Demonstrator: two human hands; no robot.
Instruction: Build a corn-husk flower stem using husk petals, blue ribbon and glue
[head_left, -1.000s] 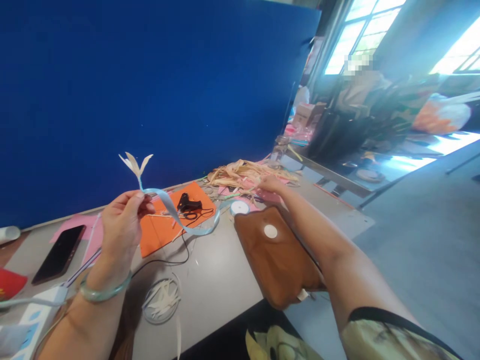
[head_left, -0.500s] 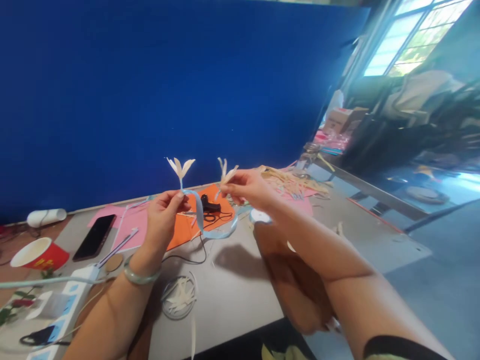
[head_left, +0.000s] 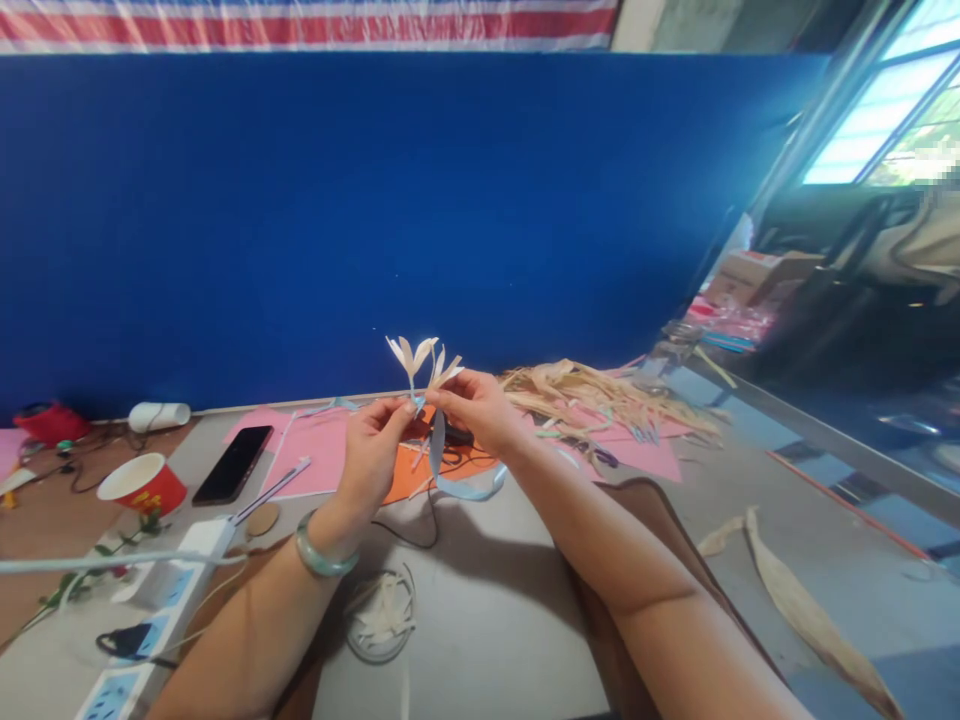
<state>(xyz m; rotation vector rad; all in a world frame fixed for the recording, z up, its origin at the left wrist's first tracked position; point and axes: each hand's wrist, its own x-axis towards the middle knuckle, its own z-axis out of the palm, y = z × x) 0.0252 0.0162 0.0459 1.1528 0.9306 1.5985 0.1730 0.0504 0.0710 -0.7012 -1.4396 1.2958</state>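
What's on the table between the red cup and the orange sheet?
In the head view, a black phone and pink paper lie between the red cup and orange sheet.

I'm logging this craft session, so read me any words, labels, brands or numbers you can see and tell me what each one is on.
No text here can be read.
Red paper cup: a yellow mark on its side, too blurred to read.
Power strip: blue panels, no legible marking.
Phone: screen dark, nothing shown.
Striped banner above the blue board: red, white and blue stripes only, no lettering visible.
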